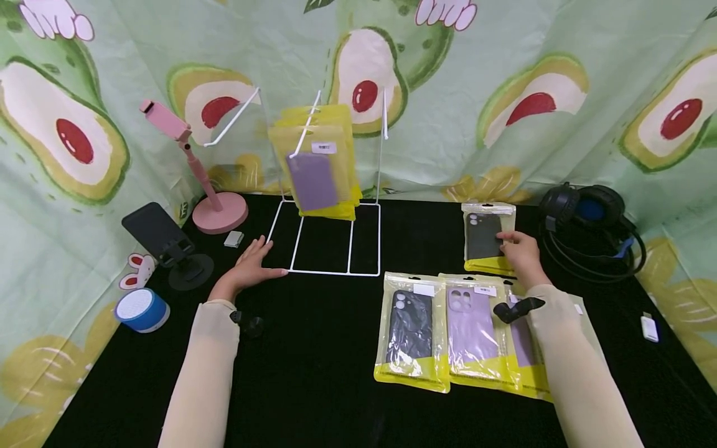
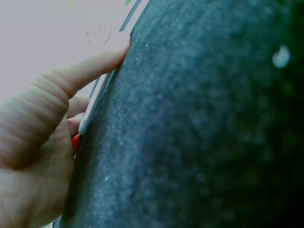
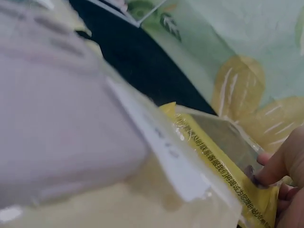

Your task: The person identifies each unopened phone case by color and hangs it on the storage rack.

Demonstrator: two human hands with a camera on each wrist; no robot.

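My right hand (image 1: pixel 523 254) pinches the right edge of a pouch holding a black phone case (image 1: pixel 483 236), at the back right of the table. In the right wrist view, thumb and fingers grip this pouch's yellow edge (image 3: pixel 213 164). My left hand (image 1: pixel 249 269), fingers spread, rests by the front left corner of a white wire rack (image 1: pixel 325 272); its thumb touches the wire in the left wrist view. Several yellow pouches (image 1: pixel 312 180), a purple case in front, hang from the rack's middle hook. Nearer lie pouches with a black case (image 1: pixel 411 326) and a purple case (image 1: pixel 470 323), others partly under the right sleeve.
A pink phone stand (image 1: pixel 220 213), a black phone stand (image 1: pixel 159 233) and a blue speaker (image 1: pixel 142 309) stand at the left. Black headphones (image 1: pixel 585 208) with a coiled cable lie at the right, a white USB stick (image 1: pixel 648 327) nearer. A curtain hangs behind.
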